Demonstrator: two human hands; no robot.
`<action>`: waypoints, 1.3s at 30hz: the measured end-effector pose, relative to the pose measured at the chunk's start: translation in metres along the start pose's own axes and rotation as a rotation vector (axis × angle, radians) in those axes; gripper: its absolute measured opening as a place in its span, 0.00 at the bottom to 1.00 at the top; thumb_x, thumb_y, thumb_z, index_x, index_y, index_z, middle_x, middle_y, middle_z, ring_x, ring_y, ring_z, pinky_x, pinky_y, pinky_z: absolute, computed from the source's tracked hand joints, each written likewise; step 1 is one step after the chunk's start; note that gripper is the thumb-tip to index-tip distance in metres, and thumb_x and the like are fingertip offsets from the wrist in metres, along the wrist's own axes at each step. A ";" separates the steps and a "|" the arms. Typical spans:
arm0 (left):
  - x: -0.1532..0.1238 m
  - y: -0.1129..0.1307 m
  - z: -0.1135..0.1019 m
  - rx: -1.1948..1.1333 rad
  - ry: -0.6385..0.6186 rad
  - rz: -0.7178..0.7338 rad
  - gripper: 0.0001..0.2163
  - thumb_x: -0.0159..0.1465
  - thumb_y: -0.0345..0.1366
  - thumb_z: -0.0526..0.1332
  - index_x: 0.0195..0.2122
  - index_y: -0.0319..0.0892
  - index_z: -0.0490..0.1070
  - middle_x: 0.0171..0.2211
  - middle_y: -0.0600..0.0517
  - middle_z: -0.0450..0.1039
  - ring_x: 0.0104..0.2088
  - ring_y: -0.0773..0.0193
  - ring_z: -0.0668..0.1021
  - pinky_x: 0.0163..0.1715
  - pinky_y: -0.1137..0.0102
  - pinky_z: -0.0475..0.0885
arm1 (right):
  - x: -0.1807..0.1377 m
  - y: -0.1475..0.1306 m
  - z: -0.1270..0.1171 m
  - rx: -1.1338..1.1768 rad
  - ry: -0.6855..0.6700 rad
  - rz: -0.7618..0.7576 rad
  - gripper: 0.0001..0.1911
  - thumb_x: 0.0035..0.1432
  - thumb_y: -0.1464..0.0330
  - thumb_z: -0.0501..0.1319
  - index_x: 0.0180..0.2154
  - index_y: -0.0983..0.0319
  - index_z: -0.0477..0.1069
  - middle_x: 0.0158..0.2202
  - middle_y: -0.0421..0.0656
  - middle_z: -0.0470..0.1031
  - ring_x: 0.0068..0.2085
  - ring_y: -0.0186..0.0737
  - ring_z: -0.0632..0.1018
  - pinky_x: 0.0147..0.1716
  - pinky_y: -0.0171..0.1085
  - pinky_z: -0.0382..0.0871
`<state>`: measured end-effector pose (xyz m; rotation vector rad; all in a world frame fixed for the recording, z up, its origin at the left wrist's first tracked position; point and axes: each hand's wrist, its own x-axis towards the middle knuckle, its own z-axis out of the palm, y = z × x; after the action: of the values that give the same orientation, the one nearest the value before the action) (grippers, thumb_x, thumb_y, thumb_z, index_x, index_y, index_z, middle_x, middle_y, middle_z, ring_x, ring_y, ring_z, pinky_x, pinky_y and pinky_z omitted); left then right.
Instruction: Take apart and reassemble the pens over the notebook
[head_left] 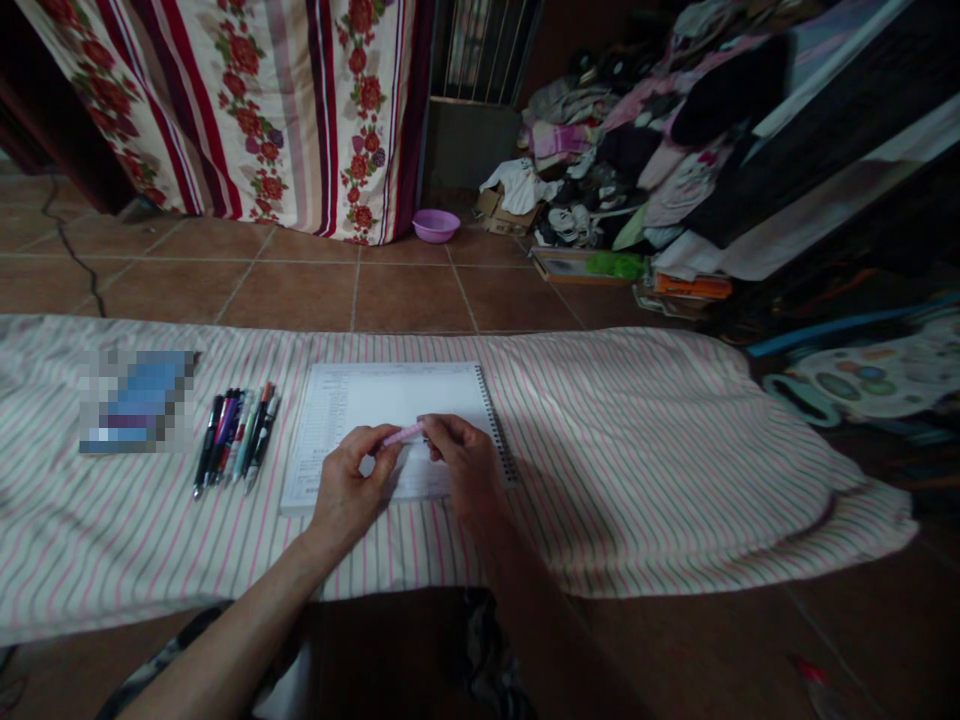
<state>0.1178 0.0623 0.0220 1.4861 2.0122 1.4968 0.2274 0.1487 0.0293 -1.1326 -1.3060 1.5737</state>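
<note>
A pink pen [405, 434] is held level between my two hands, over a white spiral notebook [390, 390]. My left hand [358, 470] pinches the pen's left end between thumb and fingers. At the other end, my right hand [466, 458] has its fingertips closed on the pen. The notebook lies open to a page with faint printed lines, its wire binding on the right. To the left of it, several pens [235, 438] in black, purple, green and orange lie side by side in a bunch.
Everything rests on a striped cloth [637, 450]. A blurred-out blue rectangular item [139, 402] lies at the far left. Beyond the cloth are a tiled floor [300, 285], a floral curtain [247, 120], a purple basin [436, 226] and heaped clothes [637, 140].
</note>
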 end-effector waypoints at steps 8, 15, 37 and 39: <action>0.001 0.003 -0.001 0.049 0.006 0.034 0.07 0.60 0.34 0.57 0.38 0.42 0.72 0.30 0.53 0.74 0.29 0.67 0.74 0.33 0.71 0.70 | -0.007 -0.009 -0.001 0.078 -0.055 0.046 0.14 0.46 0.60 0.62 0.29 0.64 0.76 0.23 0.39 0.70 0.23 0.29 0.68 0.23 0.30 0.63; 0.003 0.002 -0.003 0.079 -0.016 0.098 0.09 0.60 0.35 0.58 0.41 0.42 0.71 0.28 0.53 0.72 0.28 0.67 0.73 0.32 0.70 0.71 | -0.001 -0.005 -0.003 0.088 -0.001 0.081 0.15 0.41 0.59 0.65 0.28 0.64 0.76 0.22 0.38 0.70 0.22 0.29 0.68 0.21 0.30 0.64; 0.009 -0.015 -0.008 0.446 -0.030 0.252 0.08 0.61 0.31 0.57 0.38 0.40 0.75 0.39 0.46 0.71 0.42 0.56 0.70 0.42 0.60 0.72 | 0.026 0.000 -0.040 0.105 0.253 -0.041 0.16 0.39 0.63 0.67 0.31 0.66 0.74 0.24 0.40 0.74 0.26 0.33 0.74 0.26 0.34 0.71; 0.010 -0.015 -0.007 0.457 -0.032 0.252 0.08 0.60 0.31 0.58 0.38 0.40 0.75 0.39 0.46 0.71 0.42 0.56 0.70 0.42 0.60 0.72 | 0.027 0.001 -0.041 0.104 0.262 -0.040 0.15 0.39 0.64 0.67 0.31 0.66 0.73 0.24 0.40 0.74 0.26 0.33 0.74 0.27 0.35 0.72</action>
<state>0.0996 0.0662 0.0165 1.9848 2.3261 1.1227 0.2584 0.1855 0.0218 -1.1947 -1.0556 1.3941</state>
